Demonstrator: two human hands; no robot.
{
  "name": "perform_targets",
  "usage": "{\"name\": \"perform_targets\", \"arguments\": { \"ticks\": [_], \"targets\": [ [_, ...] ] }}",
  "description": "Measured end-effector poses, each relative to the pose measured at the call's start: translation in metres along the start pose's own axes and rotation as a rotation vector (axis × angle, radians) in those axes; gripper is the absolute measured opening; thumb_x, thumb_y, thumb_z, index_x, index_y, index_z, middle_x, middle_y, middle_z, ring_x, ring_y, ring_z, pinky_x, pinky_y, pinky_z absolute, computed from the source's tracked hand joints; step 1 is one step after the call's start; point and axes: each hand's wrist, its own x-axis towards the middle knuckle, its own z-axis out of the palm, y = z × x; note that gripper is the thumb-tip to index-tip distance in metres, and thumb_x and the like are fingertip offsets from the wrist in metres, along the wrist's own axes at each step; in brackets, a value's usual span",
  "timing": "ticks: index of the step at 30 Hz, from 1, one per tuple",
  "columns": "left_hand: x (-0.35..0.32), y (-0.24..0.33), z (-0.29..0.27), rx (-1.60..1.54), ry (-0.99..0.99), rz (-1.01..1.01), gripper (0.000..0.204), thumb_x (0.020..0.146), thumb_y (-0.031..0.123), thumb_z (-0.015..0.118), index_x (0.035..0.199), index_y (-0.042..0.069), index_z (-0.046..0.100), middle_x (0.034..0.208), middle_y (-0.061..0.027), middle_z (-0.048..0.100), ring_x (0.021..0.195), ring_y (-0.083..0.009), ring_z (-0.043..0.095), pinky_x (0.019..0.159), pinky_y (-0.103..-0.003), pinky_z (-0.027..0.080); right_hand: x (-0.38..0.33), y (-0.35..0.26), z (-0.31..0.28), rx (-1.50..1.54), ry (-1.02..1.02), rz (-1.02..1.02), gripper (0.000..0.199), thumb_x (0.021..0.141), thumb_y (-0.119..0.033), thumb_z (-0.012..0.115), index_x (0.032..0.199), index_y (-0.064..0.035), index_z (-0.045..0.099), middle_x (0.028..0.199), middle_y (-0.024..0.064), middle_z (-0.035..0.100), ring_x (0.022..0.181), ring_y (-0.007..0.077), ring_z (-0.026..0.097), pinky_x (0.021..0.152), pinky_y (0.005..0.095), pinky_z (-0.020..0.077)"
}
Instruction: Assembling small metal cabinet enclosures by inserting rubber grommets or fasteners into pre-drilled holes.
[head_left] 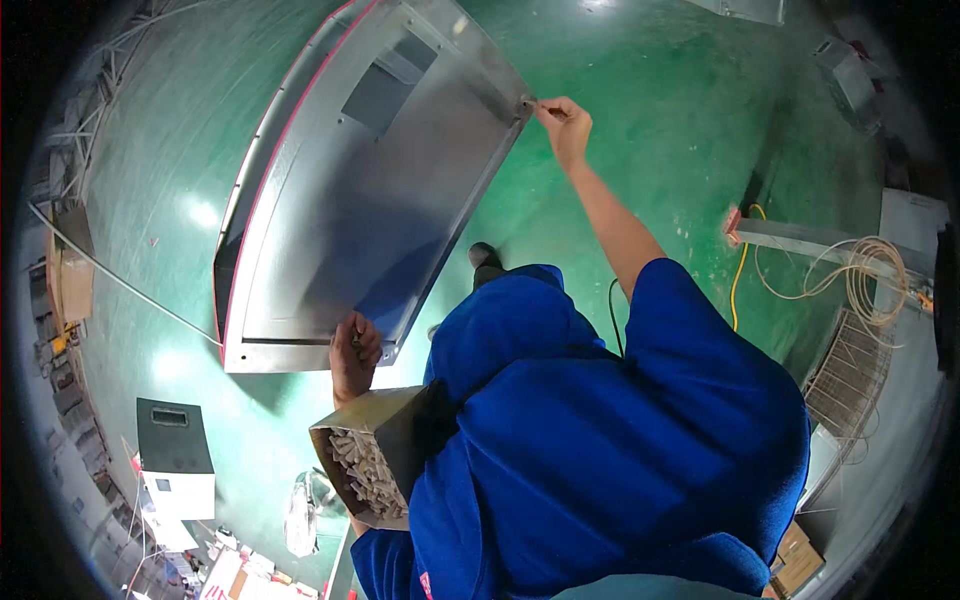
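A large grey metal cabinet [400, 200] with a red-edged side stands tilted in the view in front of me. At its far right corner, my right hand [567, 125] reaches out with fingertips pinched at a small fitting or hole [528, 103]; what they hold is too small to tell. My left hand [355, 350] is by the near edge of the cabinet, fingers curled, their contents hidden. An open cardboard box [408, 405] full of small whitish tapered plugs [365, 470] rests against my body, over my left forearm.
On the right, a grey beam [800, 240] lies near a coiled beige hose [875, 280] and a yellow cable [741, 285]. A dark-and-white metal housing [177, 440] and a clear plastic bag [300, 515] stand at the lower left of the green floor [640, 60].
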Motion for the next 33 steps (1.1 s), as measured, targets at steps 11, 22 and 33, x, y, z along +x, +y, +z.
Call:
{"name": "perform_targets", "arguments": {
  "ticks": [11, 22, 33],
  "targets": [
    [-0.020, -0.011, -0.012, -0.027, 0.048, -0.015, 0.027, 0.096, 0.028, 0.043, 0.074, 0.014, 0.040, 0.060, 0.0037, 0.032, 0.050, -0.0056, 0.028, 0.042, -0.021, 0.021, 0.006, -0.008, 0.012, -0.192, -0.110, -0.101, 0.006, 0.075, 0.005, 0.067, 0.081, 0.0039, 0.068, 0.075, 0.0063, 0.068, 0.067, 0.0088, 0.061, 0.064, 0.0225, 0.0491],
    [-0.025, -0.017, -0.025, -0.052, -0.014, -0.039, 0.022, 0.091, 0.025, 0.048, 0.074, 0.012, 0.046, 0.061, 0.0043, 0.037, 0.050, -0.0061, 0.033, 0.042, -0.023, 0.023, 0.023, -0.054, 0.025, -0.453, -0.285, -0.397, 0.025, 0.075, -0.023, 0.076, 0.093, -0.0061, 0.072, 0.082, 0.0063, 0.069, 0.071, 0.0141, 0.063, 0.068, 0.0262, 0.0497],
    [-0.047, -0.020, -0.035, 0.064, -0.257, -0.073, 0.020, 0.091, 0.020, 0.047, 0.074, 0.009, 0.050, 0.059, 0.0016, 0.040, 0.050, -0.0065, 0.036, 0.044, -0.023, 0.028, -0.226, -0.398, 0.127, 0.453, -1.783, -1.150, 0.015, 0.066, -0.010, 0.072, 0.080, -0.0061, 0.067, 0.075, 0.0041, 0.060, 0.079, 0.0209, 0.059, 0.074, 0.0368, 0.0478]
  ]
}}
